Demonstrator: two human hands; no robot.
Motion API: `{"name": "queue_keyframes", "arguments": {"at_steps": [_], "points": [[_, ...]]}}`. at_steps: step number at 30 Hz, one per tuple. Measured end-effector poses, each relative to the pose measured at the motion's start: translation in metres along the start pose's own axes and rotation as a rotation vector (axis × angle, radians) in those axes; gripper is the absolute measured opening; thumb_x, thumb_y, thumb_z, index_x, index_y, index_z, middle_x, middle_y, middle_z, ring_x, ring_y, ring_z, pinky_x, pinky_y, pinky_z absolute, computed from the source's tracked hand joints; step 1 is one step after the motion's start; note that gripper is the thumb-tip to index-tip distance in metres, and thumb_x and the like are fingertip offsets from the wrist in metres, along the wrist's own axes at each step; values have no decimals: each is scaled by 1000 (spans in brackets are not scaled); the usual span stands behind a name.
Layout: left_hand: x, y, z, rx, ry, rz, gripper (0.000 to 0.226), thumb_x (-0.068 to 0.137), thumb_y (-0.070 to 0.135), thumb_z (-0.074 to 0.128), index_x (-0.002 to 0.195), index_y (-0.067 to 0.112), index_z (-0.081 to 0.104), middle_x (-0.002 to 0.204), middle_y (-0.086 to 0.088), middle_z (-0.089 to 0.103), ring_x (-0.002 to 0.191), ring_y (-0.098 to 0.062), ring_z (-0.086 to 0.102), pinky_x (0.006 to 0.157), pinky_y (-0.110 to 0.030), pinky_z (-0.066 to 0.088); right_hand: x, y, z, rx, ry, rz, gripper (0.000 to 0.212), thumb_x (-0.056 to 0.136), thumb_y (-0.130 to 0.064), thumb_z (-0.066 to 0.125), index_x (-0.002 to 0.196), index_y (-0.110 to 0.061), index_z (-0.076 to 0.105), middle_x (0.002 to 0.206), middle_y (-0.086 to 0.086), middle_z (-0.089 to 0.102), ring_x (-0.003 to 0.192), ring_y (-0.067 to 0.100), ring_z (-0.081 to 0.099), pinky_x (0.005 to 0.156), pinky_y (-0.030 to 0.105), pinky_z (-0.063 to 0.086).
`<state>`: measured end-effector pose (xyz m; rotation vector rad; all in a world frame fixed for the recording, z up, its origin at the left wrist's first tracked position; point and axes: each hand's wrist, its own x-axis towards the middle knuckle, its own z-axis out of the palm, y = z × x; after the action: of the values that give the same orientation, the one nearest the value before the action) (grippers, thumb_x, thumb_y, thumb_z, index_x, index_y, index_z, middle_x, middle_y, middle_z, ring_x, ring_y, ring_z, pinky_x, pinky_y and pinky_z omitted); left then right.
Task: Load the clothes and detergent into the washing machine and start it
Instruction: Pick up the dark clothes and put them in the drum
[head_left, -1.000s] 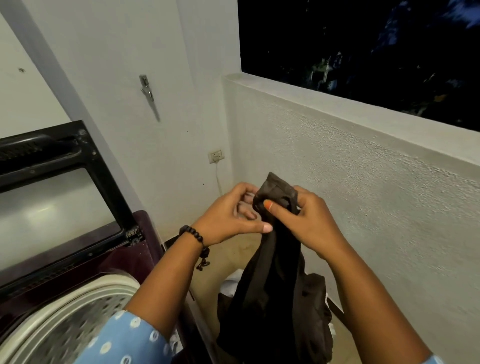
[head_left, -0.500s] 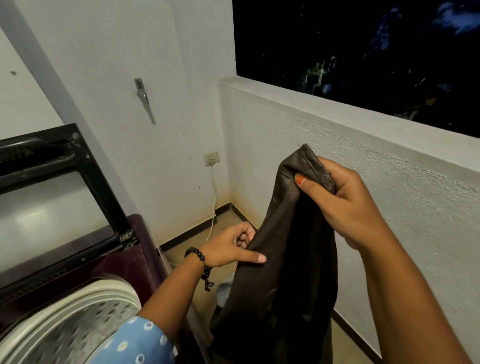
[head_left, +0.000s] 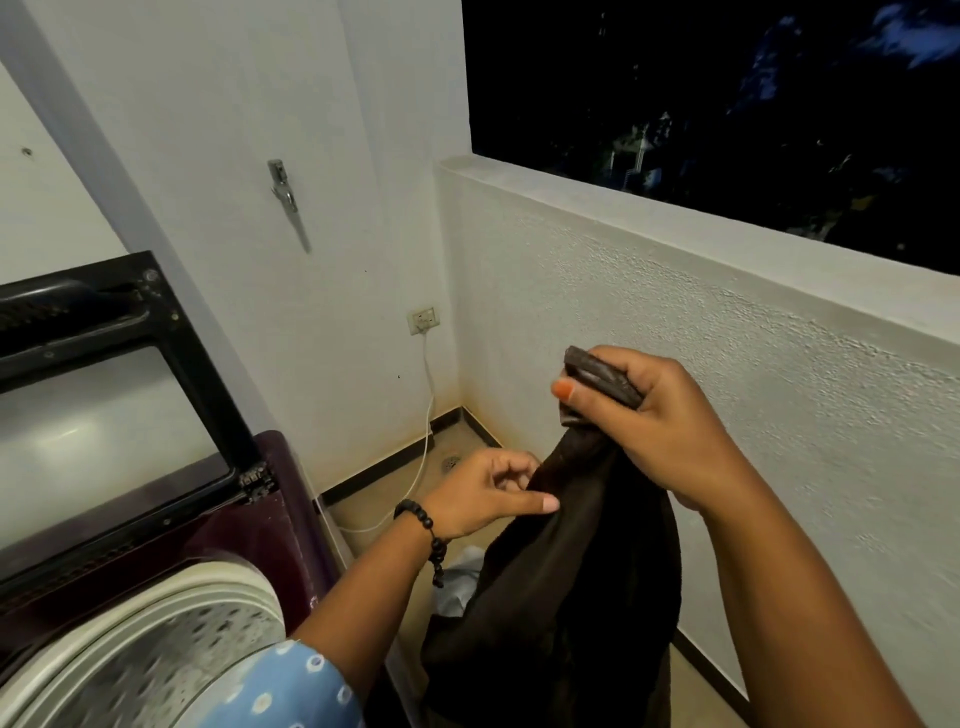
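A dark brown garment (head_left: 566, 597) hangs in front of me, to the right of the washing machine. My right hand (head_left: 654, 426) grips its bunched top edge, thumb over the fold. Lower down, my left hand (head_left: 488, 493) pinches the garment's left edge, a black bead bracelet on its wrist. The maroon top-loading washing machine (head_left: 260, 525) stands at the lower left. Its black-framed lid (head_left: 104, 384) is raised and the perforated steel drum (head_left: 171, 670) is open.
A white textured half wall (head_left: 727, 364) runs along the right under a dark window opening. A wall socket (head_left: 423, 320) with a white cord sits in the corner, above a floor drain (head_left: 451, 461). A metal tap (head_left: 284, 195) sticks out of the back wall. Pale cloth (head_left: 460, 577) lies on the floor.
My right hand lifted the garment's top up and to the right, then dropped a little. My left hand slid down along the cloth's left edge, so the garment hangs stretched between them.
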<state>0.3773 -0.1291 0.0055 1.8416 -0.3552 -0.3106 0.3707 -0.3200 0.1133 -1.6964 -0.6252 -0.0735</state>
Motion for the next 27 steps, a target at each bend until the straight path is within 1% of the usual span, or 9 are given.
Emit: {"name": "queue_keyframes", "arguments": {"at_steps": [3,5,7,9,12,18,23,25,27], "points": [[-7,-25,4,70,-6,-43,28,83,28,74,59,32,58,60,14,49,59,-5,45,63,-21,40,1,-13,-5,78,124,-91,17,87,-28,59,86,-17,71,81,-6,72,79,6,68,74,18,52],[-12,-33,5,53,87,-55,13,80,44,71,74,33,69,73,9,62,74,-11,58,75,-33,50,1,-20,-10,117,195,-128,22,91,-29,52,90,-17,71,81,-12,69,80,2,64,72,15,48],[-13,-36,1,-28,232,-29,13,87,35,69,86,22,68,77,0,64,77,-15,60,79,-38,50,0,-20,-12,209,264,-116,27,93,-30,49,90,-14,70,74,-13,64,72,4,60,65,16,48],[-13,-28,-5,-95,343,4,9,92,15,63,84,18,65,72,3,60,73,-10,57,73,-24,48,2,-12,-10,281,320,-70,29,93,-32,48,90,-12,69,70,-10,63,68,7,60,62,18,49],[-7,-4,-10,-142,432,107,14,92,9,60,86,19,68,78,2,61,77,-9,57,72,-16,47,4,16,5,273,354,12,28,92,-33,51,97,-12,68,78,-6,66,74,7,62,70,21,50],[9,37,-6,-192,413,272,12,88,6,63,95,12,71,91,0,70,90,-14,65,82,-27,54,-5,77,47,179,-60,175,65,80,-38,73,138,-28,46,126,-7,62,116,4,59,98,19,46],[1,30,-8,-309,452,192,21,94,32,53,93,18,69,83,-3,65,79,-12,61,73,-25,51,-6,81,46,113,-5,230,18,87,-21,69,103,-13,69,92,6,73,86,13,68,80,36,53],[-5,24,-7,-343,413,153,22,90,38,61,95,17,61,80,1,58,70,-4,56,65,-19,46,-4,75,40,104,40,198,18,90,-21,65,94,-4,68,80,16,67,74,17,62,71,37,50],[-7,11,-5,-347,314,117,34,81,33,75,103,12,59,93,-4,64,81,-6,64,73,-18,50,1,61,33,131,66,156,19,92,-19,63,90,-1,65,77,20,62,73,18,59,69,35,47]]}}
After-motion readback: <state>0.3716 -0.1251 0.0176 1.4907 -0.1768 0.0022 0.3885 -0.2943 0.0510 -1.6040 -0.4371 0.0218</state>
